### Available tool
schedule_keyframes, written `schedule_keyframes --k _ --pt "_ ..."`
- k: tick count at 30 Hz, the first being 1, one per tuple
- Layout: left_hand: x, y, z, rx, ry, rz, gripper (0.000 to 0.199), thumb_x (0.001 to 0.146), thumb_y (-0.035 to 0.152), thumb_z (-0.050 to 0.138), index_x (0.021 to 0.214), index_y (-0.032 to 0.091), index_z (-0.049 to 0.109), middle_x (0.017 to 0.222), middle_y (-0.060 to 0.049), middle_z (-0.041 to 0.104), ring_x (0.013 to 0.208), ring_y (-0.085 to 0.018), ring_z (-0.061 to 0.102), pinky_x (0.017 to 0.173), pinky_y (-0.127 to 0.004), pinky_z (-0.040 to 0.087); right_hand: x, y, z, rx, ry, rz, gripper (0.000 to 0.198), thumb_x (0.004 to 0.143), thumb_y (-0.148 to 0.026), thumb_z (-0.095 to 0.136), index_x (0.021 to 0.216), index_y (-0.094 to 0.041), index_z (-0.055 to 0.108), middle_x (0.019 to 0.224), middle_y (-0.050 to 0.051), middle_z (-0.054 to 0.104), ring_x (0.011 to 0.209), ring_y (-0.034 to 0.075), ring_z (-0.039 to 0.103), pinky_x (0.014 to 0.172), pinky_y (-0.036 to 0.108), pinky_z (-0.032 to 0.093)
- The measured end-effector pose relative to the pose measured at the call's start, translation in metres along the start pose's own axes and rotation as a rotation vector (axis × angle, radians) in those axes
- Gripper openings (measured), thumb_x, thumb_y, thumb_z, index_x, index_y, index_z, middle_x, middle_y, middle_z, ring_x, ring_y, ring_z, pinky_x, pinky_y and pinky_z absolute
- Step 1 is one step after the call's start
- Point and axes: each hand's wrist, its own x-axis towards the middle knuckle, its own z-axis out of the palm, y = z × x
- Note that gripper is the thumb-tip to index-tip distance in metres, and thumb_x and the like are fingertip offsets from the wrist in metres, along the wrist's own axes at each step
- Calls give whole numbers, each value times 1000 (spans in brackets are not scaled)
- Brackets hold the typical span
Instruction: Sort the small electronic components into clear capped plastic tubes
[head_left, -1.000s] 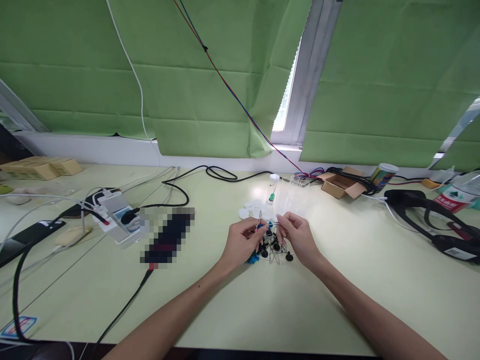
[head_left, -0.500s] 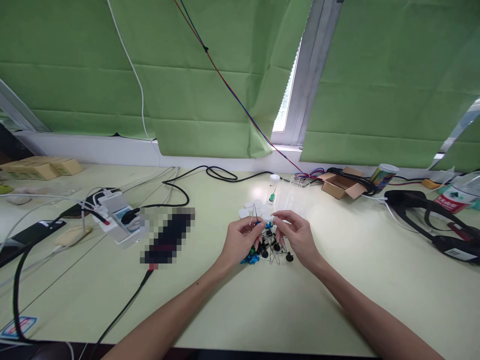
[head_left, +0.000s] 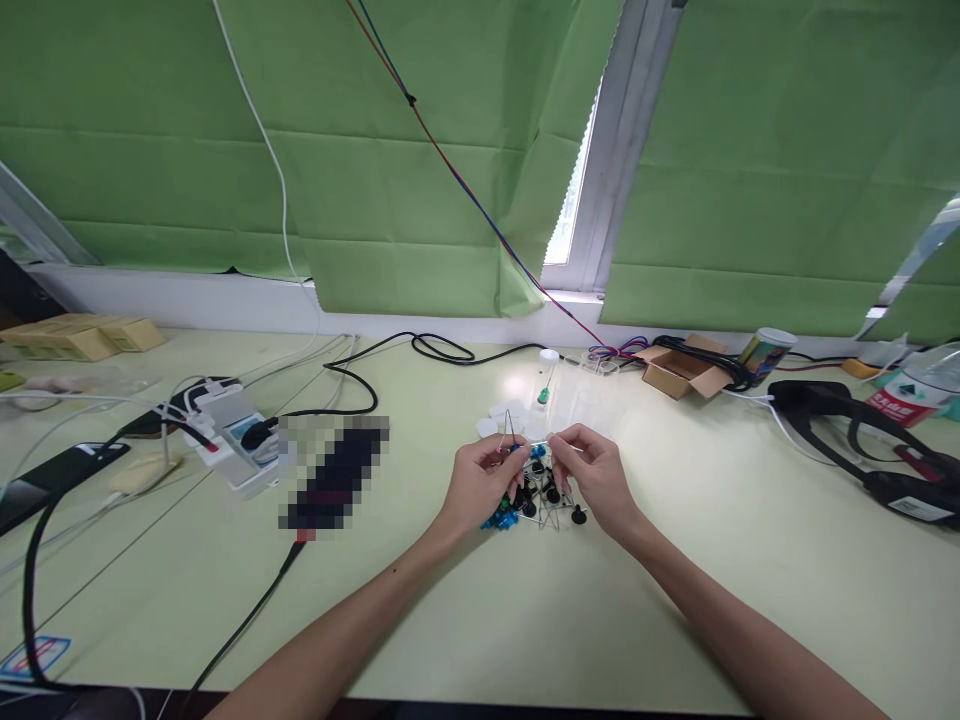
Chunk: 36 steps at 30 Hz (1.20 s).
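Observation:
My left hand (head_left: 484,480) is closed in a pinch on a small dark-blue piece (head_left: 514,447), mostly hidden by the fingers. Thin bent wires (head_left: 510,420) rise above that pinch. Close by, my right hand (head_left: 592,468) has thumb and forefinger pressed together at the end of a thin metal pin (head_left: 541,442), which spans the small gap between both hands. Beneath them lies a pile of black round-headed pieces with thin metal shafts (head_left: 553,494). Small blue pieces (head_left: 504,518) lie at its left edge, partly under my left hand.
Behind the hands stands a clear vial with a white cap (head_left: 549,356), a green-ended needle (head_left: 543,396) inside. White lids (head_left: 487,427) lie nearby. Left are a power strip (head_left: 236,435) and a pixelated dark device (head_left: 337,475); right, an open carton (head_left: 682,372) and black glasses-like headset (head_left: 862,440).
My right fingers have shifted slightly right, and the thin pin between the hands shows more clearly. My left hand stays almost still.

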Motion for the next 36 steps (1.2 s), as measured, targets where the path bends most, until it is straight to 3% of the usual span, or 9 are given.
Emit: schedule_keyframes --k 10,26,36 --pt "0 -1 -1 2 2 -3 28 81 42 68 86 15 69 53 2 56 41 -9 47 45 -23 39 -2 -2 1 -3 -11 37 43 81 -53 71 63 -20 49 47 -5 50 37 9 43 36 24 32" --pt "-4 1 1 142 -18 127 22 85 37 64 85 17 73 67 0 58 44 -8 49 44 -22 41 0 0 -1 80 -23 79 42 84 -33 68 53 -20 43 39 -8 41 31 7 38 39 23 27" --pt "-2 1 0 132 -25 129 23 86 37 64 83 15 71 66 1 57 43 -7 47 44 -21 38 0 5 -3 64 -47 48 42 86 -35 68 55 -20 43 41 -7 44 33 7 39 40 23 27"
